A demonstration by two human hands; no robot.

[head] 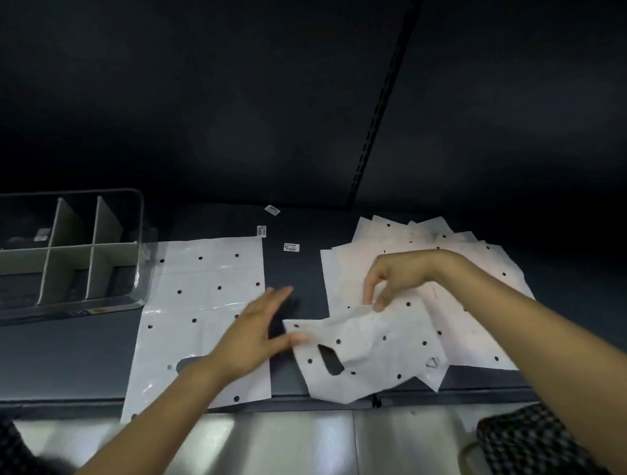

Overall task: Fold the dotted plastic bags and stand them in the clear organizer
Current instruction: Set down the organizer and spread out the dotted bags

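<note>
Right hand (396,280) arched, pinching bag (367,353)

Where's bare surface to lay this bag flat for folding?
Bare dark strip between the flat bag and the pile, though three small labels lie at its far end. More bare top in front of the clear organizer, left of the flat bag. Right side is crowded with overlapping bags.

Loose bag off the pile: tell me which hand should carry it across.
Right. The right hand already pinches the loose bag's top edge; the left hand, fingers straight, only touches its corner with the thumb.
</note>
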